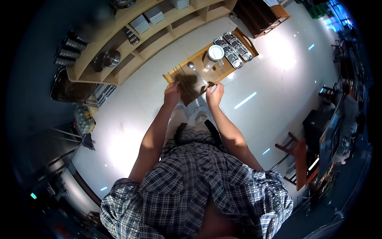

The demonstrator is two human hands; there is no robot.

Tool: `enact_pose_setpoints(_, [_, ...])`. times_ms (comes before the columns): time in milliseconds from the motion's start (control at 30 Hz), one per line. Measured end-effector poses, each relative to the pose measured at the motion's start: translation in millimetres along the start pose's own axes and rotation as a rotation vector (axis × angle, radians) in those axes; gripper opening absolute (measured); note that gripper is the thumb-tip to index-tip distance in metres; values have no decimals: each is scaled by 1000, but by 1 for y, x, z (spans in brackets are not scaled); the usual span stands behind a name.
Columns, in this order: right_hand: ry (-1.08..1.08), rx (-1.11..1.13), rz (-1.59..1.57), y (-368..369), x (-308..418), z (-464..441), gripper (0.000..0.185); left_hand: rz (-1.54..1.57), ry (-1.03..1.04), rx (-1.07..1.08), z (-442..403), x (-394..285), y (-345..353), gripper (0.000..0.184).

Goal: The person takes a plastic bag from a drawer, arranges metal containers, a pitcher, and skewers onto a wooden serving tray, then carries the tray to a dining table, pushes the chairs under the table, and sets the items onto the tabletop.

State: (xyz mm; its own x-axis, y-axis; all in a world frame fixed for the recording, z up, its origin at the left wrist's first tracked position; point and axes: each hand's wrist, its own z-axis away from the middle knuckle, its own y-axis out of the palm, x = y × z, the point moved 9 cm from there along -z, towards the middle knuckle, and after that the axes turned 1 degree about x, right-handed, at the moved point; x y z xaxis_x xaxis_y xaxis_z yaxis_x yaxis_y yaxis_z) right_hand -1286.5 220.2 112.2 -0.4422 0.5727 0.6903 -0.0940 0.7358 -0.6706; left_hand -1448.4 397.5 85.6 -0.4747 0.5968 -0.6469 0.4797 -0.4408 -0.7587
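A long wooden tray-like board with a raised end and a handle slot stretches out in front of me. On it lies a long-handled metal spoon, its handle running toward my right hand. That hand is closed at the near edge, and whether its fingers hold the handle tip or the edge cannot be told. My left hand is closed by the shaded left part; what it grips is hidden. Several thin sticks or lines show beside it. A clear pitcher with a white top stands beyond the spoon, beside metal compartment dishes.
A curved wooden shelf at the upper left holds stacked white items and metal pots. A dark wooden cabinet stands beyond the board. At right, a wooden chair is by a cluttered dark counter. Pale floor lies around.
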Motion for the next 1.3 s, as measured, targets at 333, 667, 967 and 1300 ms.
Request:
enact_pose_setpoints(333, [141, 589, -43, 165, 1, 79, 15, -467, 127, 663, -41, 73, 38, 51])
enact_pose_setpoints(667, [421, 760, 258, 211, 39, 108, 40, -716, 372, 991, -35, 114, 64, 56])
enact_pose_setpoints(967, [432, 688, 319, 234, 4, 127, 33, -711, 533, 902, -38, 114, 89, 43])
enact_pose_setpoints(1300, [429, 853, 413, 233, 9, 122, 26, -652, 432, 815, -39, 119, 105, 22])
